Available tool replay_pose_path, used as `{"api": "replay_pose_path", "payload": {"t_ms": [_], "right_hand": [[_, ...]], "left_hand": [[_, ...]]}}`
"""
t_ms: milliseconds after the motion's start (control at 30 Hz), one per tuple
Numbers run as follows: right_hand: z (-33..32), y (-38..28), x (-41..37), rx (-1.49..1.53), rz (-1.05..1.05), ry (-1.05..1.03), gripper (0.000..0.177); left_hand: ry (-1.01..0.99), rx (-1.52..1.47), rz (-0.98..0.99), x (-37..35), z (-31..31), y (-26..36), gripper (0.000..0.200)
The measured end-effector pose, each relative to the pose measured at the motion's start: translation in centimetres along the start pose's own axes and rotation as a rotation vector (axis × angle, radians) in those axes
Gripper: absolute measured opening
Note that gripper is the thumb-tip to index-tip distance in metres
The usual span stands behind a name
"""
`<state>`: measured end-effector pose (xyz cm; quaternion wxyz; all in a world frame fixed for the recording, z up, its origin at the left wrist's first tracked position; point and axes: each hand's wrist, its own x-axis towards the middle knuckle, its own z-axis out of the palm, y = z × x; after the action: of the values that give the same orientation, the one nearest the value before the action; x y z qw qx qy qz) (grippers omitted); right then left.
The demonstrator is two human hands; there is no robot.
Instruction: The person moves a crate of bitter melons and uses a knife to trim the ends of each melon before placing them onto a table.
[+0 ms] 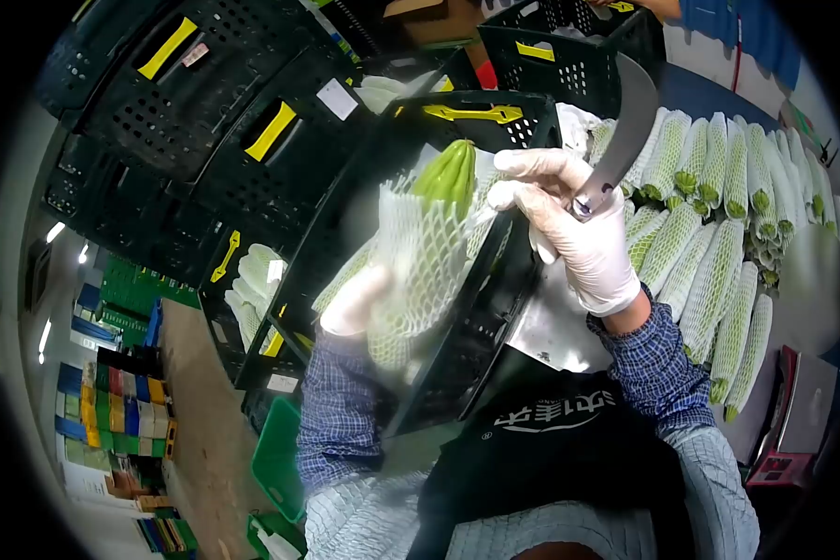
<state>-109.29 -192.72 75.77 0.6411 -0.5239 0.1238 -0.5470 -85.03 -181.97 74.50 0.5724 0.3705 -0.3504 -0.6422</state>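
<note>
A green ribbed vegetable [448, 177] in a white foam net [415, 261] stands tilted over a dark crate [485, 107]. My left hand [357, 301], gloved in white, is against the lower left of the net; its fingers are hidden or blurred. My right hand [574, 229], also gloved, has a curved knife [630, 121] held in it, blade pointing up. The thumb and forefinger of that hand are at the net's upper right edge, close beside the vegetable.
Many netted vegetables [709, 271] lie in rows on the right. Dark crates [196, 103] with yellow handles are stacked at the upper left. A green bin [280, 457] is at the lower left. Another person's arm [658, 7] shows at the top right.
</note>
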Motion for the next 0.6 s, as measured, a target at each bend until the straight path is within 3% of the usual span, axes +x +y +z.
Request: {"api": "replay_pose_path", "payload": {"t_ms": [133, 200, 233, 267, 300, 400, 600], "right_hand": [[-0.2, 0.3, 0.0, -0.071, -0.096, -0.008, 0.035], [0.0, 0.1, -0.1, -0.067, -0.127, -0.023, 0.029], [0.0, 0.2, -0.2, -0.053, -0.136, -0.030, 0.026], [-0.1, 0.4, -0.2, -0.039, -0.145, -0.037, 0.024], [-0.2, 0.5, -0.3, -0.025, -0.154, -0.044, 0.021], [-0.3, 0.5, -0.4, -0.059, -0.195, -0.041, 0.019], [-0.2, -0.1, -0.9, -0.123, -0.217, 0.039, 0.019]], "left_hand": [[-0.107, 0.036, -0.111, 0.2, -0.8, 0.2, 0.094], [-0.053, 0.029, -0.113, 0.1, 0.3, -0.1, 0.094], [-0.118, 0.052, -0.131, 0.0, -1.0, -0.4, 0.093], [-0.036, 0.061, -0.127, 0.5, -1.8, -0.9, 0.085], [-0.097, 0.099, -0.125, 0.3, -5.5, -1.5, 0.078], [-0.131, 0.078, -0.095, 0.1, -3.5, -1.1, 0.062], [-0.092, 0.113, -0.141, -0.2, -5.5, -1.4, 0.062]]}}
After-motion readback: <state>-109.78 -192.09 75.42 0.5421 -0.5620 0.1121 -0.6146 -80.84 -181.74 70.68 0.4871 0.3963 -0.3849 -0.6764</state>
